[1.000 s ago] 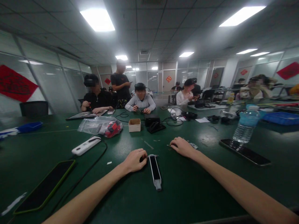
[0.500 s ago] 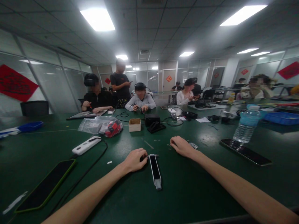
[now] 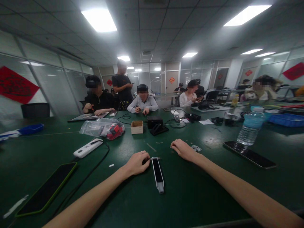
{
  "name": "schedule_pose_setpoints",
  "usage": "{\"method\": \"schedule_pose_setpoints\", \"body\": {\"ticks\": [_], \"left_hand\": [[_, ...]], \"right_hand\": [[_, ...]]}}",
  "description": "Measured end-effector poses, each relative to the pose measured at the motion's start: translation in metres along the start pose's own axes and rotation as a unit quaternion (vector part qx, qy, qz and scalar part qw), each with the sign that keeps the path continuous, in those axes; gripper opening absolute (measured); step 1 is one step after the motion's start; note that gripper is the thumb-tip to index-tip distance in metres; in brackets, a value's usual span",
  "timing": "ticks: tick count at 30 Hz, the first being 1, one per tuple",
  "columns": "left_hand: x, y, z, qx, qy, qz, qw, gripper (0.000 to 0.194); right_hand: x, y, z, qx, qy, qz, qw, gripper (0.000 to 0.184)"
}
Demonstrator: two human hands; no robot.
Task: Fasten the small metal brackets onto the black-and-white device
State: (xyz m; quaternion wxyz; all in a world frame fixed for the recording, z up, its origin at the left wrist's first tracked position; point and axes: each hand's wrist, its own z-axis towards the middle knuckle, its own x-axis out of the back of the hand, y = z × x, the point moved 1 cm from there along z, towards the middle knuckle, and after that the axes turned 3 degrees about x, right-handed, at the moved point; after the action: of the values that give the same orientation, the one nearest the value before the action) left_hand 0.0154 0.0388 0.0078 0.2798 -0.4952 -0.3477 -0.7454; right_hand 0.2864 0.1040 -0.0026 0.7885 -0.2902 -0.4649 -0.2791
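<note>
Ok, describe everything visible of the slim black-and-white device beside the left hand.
The device is long and narrow: a black face edged by a white rim, with a blunt grey tip at the near end. The casing looks like plastic. It lies on the green table, slightly aslant, its far end a little further left. A thin piece juts sideways at that end, too small to identify. The left hand is right beside it; whether they touch is unclear.

Smooth, slightly glossy table (image 3: 185,193)
Clear plastic bottle (image 3: 250,127), crinkled plastic bag (image 3: 93,127), and a device (image 3: 158,173) framed in smooth plastic.
</note>
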Motion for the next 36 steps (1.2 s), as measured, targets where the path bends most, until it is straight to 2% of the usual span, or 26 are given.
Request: {"method": "schedule_pose_setpoints", "body": {"ticks": [13, 19, 23, 29, 36], "left_hand": [[0.002, 0.001, 0.0, 0.008, -0.01, -0.013, 1.0, 0.016], [0.001, 0.0, 0.0, 0.006, -0.006, -0.009, 1.0, 0.014], [0.0, -0.001, -0.001, 0.003, -0.002, -0.008, 1.0, 0.014], [-0.002, -0.001, 0.0, 0.0, 0.002, 0.002, 1.0, 0.013], [-0.003, -0.002, 0.0, -0.002, 0.006, 0.0, 1.0, 0.012]], "right_hand": [[0.004, -0.007, -0.002, 0.007, -0.009, 0.011, 1.0, 0.021], [0.007, 0.007, -0.002, -0.052, -0.032, -0.084, 0.995, 0.024], [0.007, 0.015, -0.004, -0.074, -0.051, -0.1, 0.991, 0.026], [0.006, 0.008, -0.002, -0.054, -0.048, -0.138, 0.988, 0.026], [0.007, 0.003, -0.001, -0.019, -0.067, -0.107, 0.992, 0.023]]}}
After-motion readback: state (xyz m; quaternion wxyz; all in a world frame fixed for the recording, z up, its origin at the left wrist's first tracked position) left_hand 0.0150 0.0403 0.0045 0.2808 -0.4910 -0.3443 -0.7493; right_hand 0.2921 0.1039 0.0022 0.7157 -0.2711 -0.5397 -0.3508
